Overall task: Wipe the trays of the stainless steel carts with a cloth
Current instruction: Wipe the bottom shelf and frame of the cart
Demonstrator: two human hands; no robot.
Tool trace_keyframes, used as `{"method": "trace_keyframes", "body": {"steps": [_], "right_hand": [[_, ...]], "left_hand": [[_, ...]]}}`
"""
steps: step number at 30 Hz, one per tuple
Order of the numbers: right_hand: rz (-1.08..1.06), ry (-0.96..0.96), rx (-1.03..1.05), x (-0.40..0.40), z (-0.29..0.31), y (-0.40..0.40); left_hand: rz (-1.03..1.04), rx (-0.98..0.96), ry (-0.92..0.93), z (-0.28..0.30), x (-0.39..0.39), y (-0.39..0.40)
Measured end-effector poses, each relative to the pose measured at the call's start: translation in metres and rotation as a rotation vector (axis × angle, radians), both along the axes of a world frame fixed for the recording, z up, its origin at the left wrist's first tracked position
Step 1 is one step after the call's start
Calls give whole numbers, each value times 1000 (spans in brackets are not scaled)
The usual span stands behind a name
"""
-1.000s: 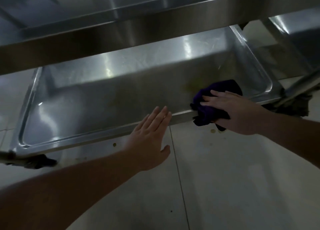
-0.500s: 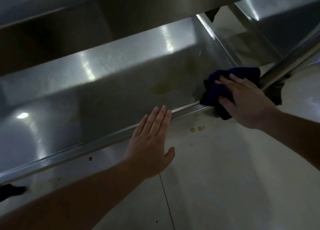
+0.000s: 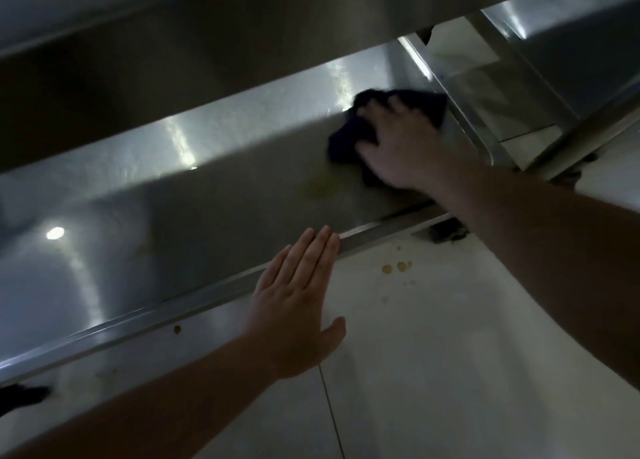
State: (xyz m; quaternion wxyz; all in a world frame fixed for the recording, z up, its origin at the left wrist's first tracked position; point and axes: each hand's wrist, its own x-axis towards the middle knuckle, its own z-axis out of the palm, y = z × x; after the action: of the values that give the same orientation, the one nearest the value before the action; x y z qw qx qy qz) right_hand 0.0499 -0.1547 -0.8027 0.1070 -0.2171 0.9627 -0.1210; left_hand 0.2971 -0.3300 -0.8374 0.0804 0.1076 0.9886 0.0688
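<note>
The cart's lower stainless steel tray (image 3: 180, 223) fills the middle of the view. A dark purple cloth (image 3: 349, 136) lies bunched inside it near the far right corner. My right hand (image 3: 401, 147) presses flat on the cloth, fingers spread over it. The fingertips of my left hand (image 3: 298, 306) rest on the tray's near rim with the fingers straight and together. A yellowish smear (image 3: 322, 187) shows on the tray floor just left of the cloth.
The cart's upper tray (image 3: 242, 33) overhangs the top of the view. A second steel cart (image 3: 568, 60) stands at the right. A black caster (image 3: 446, 233) sits under the near right corner. Yellow drops (image 3: 398, 267) dot the white tiled floor (image 3: 450, 372).
My right hand has carried the cloth from the tray's near rim into the tray toward its far right corner. The left hand stays on the rim. The view has shifted closer.
</note>
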Motion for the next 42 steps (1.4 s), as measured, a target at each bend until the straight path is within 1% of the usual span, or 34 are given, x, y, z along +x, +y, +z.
{"method": "trace_keyframes", "body": {"steps": [3,4,5,6,7,10,12,14,15,16,19,21,22,24,25,26,29,31,33,34,36,37,39,40,42], "right_hand": [[350,-14,-13,63,-3,3],[411,-11,-23,70,-5,13],[426,-9,-36,66,-4,25],[385,5,-40,55,-5,36],[294,27,-35,37,-6,46],[-87,73,29,-25,-6,62],[-279,53,36,-54,-6,48],[-349,27,28,-65,-6,11],[-321,17,29,-61,-3,-14],[-245,10,26,-53,0,-40],[164,-16,-16,0,2,-103],[377,-49,-54,40,-1,-114],[450,-58,-69,57,-5,-109],[514,-54,-85,74,-10,-85],[490,-40,-91,73,-12,-70],[416,-13,-91,66,-12,-53],[53,60,-49,29,-10,8],[-172,41,7,15,-10,36],[-310,2,45,20,-13,30],[-331,-12,50,28,-14,16],[-241,-36,53,51,-14,-25],[-154,-42,56,65,-14,-48],[31,-19,68,100,-14,-98],[136,5,66,120,-14,-121],[353,50,54,155,-14,-155]], "left_hand": [[7,13,-18,-1,0,1],[6,19,-17,-1,0,1],[7,23,-14,-2,0,2],[8,26,-10,-1,0,3],[9,27,-7,-1,0,2],[3,32,-5,0,2,2],[-11,23,-5,-1,1,1],[-16,24,-12,0,1,1],[-17,25,-14,0,1,0],[-19,25,-17,1,0,0],[-10,41,-31,2,0,0],[-1,49,-51,2,-1,0],[7,51,-77,1,-1,0],[25,40,-131,2,-2,0],[22,25,-131,3,-2,0],[6,19,-112,3,-3,0],[-33,38,-87,3,-2,-1],[-35,69,-88,4,-2,0],[-41,159,-85,10,-3,-2],[-38,239,-81,13,-2,-6],[10,386,-31,23,6,-20],[56,389,46,27,14,-31],[222,297,205,33,31,-63],[334,252,237,36,39,-83],[530,184,239,40,53,-125]]}}
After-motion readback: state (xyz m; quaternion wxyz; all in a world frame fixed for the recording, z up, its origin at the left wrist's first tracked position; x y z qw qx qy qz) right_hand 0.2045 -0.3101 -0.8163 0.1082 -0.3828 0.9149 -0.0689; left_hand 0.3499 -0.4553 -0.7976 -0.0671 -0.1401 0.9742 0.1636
